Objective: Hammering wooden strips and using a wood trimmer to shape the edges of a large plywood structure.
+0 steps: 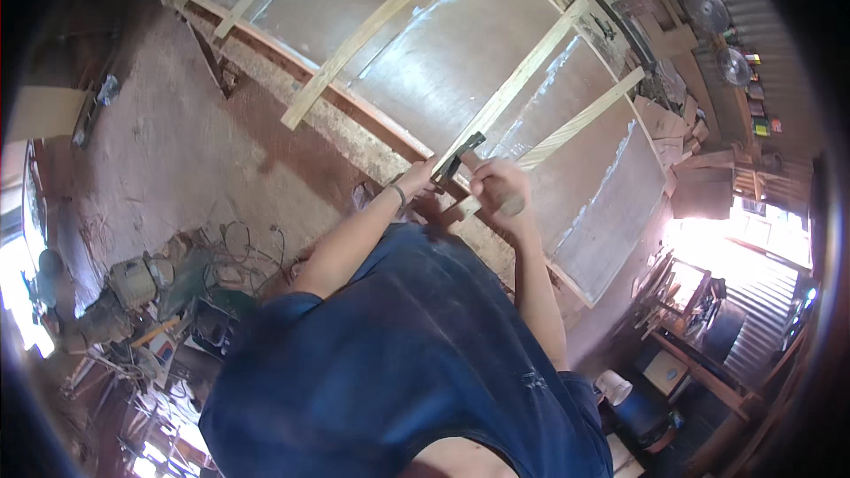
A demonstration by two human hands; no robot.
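My right hand [501,184] is wrapped round the wooden handle of a hammer [460,156], whose dark head lies over the near end of a pale wooden strip [513,85]. The rounded butt of the handle sticks out below my fist. Close against the hammer head, my left hand [418,179] is closed at the strip's end. What its fingers grip is hidden by the hammer head and the strip. Below both hands a short pale wood block [466,207] shows at the edge of the large panel [416,53]. The strip runs from my hands across this panel.
More wooden strips [359,26] cross the panel, some jutting past its near edge. Cables and machine parts [137,283] lie at the lower left. Cardboard and offcuts [664,119] are heaped beyond the right side. A white bucket [612,387] stands at the lower right.
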